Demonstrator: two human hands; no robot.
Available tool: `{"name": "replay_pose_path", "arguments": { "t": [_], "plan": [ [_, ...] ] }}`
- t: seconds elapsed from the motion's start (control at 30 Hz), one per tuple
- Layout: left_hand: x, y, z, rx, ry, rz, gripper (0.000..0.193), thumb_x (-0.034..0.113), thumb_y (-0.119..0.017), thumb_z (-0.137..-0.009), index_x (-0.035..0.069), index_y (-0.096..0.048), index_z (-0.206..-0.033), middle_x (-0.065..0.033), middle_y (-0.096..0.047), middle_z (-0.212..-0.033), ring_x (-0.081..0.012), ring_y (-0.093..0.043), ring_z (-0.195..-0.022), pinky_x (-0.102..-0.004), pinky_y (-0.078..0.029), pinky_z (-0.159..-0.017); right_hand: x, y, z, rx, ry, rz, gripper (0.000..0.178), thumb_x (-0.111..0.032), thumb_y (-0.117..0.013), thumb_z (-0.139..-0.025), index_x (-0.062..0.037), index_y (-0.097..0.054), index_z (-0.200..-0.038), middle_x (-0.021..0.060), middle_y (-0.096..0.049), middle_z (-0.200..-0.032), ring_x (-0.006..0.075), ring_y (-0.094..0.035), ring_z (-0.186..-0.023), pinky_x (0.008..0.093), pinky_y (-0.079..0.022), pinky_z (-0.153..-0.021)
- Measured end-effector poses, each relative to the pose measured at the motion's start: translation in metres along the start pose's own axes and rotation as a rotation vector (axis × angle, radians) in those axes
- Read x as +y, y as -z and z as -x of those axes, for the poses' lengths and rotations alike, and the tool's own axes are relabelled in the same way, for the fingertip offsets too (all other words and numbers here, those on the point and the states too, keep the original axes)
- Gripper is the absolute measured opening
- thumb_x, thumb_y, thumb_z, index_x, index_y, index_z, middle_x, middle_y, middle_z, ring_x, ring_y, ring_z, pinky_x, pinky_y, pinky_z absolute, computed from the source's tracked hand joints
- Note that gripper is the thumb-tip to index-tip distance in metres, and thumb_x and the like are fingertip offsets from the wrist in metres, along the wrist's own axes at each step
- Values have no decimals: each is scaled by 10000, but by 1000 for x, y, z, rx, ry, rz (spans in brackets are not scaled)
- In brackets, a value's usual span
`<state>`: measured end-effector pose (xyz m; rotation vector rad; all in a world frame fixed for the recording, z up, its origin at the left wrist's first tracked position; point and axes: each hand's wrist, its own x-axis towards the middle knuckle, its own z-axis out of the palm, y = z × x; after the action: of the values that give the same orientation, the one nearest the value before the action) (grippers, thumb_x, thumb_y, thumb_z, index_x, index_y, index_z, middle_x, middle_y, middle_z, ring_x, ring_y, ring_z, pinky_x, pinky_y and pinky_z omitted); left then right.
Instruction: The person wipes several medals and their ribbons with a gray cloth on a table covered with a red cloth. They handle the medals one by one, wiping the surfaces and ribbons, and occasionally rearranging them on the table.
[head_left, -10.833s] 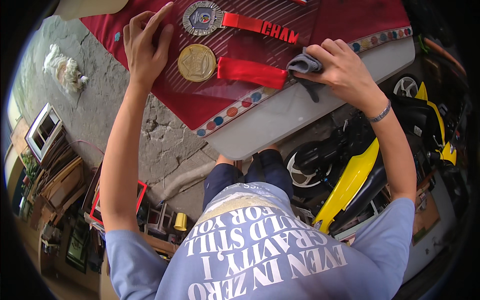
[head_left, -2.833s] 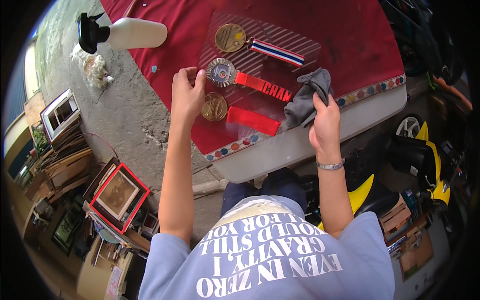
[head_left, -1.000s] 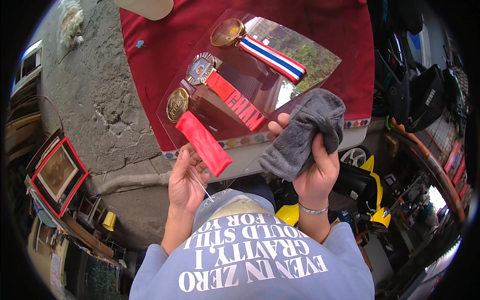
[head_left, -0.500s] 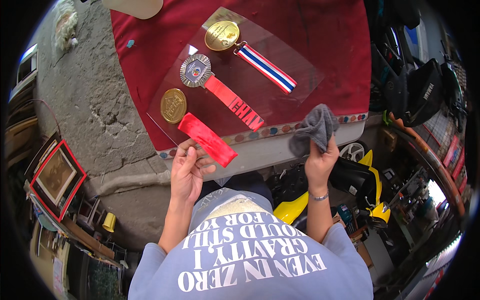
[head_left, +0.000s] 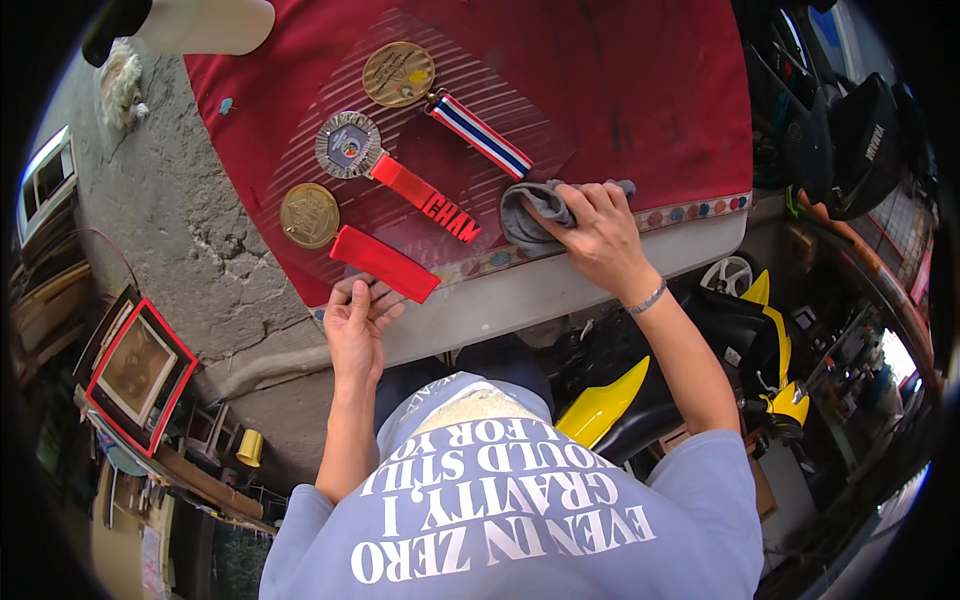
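A clear sheet (head_left: 460, 72), streaked with reflections, lies tilted over the red tablecloth and bears three medals. A gold round medal (head_left: 399, 74) at the far side has a red, white and blue ribbon (head_left: 482, 135). The silver, rayed medal (head_left: 349, 145) in the middle carries a red lettered ribbon (head_left: 425, 198). Nearest is another gold medal (head_left: 310, 215) with a plain red ribbon (head_left: 385, 263). My left hand (head_left: 357, 325) pinches the sheet's near edge below that ribbon. My right hand (head_left: 605, 240) grips a bunched grey cloth (head_left: 526, 222) against the sheet's right corner.
The red tablecloth (head_left: 650, 90) covers a white-edged table (head_left: 480, 305). A white bottle (head_left: 205, 25) stands at the far left. A black-and-yellow motorcycle (head_left: 605, 405) is close on my right, and a red-framed picture (head_left: 140, 375) leans at left. A fluffy white animal (head_left: 122, 85) lies on the concrete.
My right hand has brought the grey cloth left and forward from the air onto the sheet's right corner. The sheet with the medals appears shifted left in view, still in my left hand.
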<state>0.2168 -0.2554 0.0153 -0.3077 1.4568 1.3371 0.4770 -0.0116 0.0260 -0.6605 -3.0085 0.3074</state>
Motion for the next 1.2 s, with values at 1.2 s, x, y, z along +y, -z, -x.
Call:
{"name": "replay_pose_path", "arguments": {
  "t": [1.2],
  "plan": [
    [-1, 3, -3, 8, 16, -83, 244, 268, -589, -1081, 27, -575, -1121, -173, -763, -1047, -247, -775, -899, -339, -634, -745, 4, -7, -6, 50, 19, -70, 414, -143, -624, -849, -303, -763, -1205, 3, -558, -1138, 196, -527, -978, 373, -382, -893]
  ]
}}
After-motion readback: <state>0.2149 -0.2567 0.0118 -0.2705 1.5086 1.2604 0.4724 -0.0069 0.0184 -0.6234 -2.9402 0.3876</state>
